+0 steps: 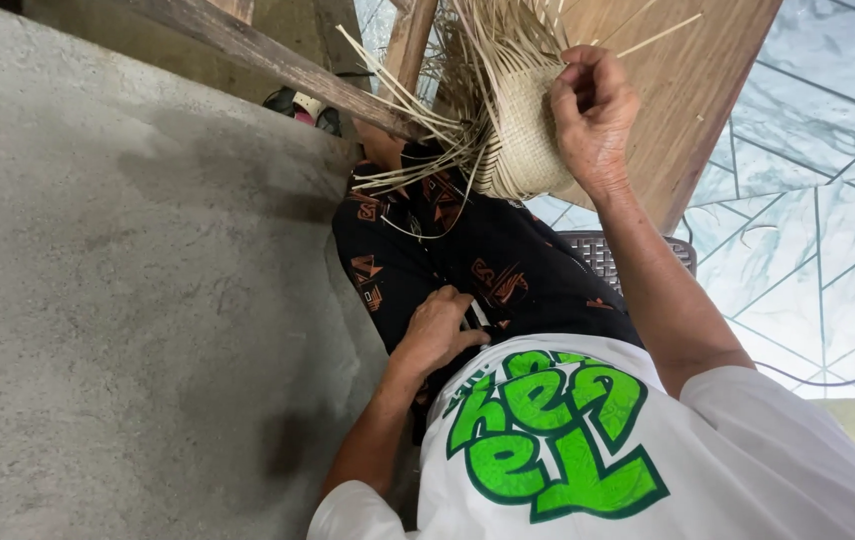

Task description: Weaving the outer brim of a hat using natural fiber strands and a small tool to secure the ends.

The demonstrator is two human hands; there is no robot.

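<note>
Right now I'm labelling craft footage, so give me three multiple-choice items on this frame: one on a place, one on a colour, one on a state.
1. Where does the left hand rest?
A. on the lap
B. on the basket
C. on the concrete wall

2. What colour is the print on the white shirt?
A. red
B. green
C. blue

3. In what state is the basket?
A. finished, rim trimmed
B. part-woven, loose strips sticking out
C. crushed flat

Answers:
1. A: the left hand lies on the dark patterned shorts, apart from the basket.
2. B: the big letters on the chest are bright green.
3. B: the right hand has the woven body in its grip, and many unwoven strips fan out from the basket's edge.
</note>
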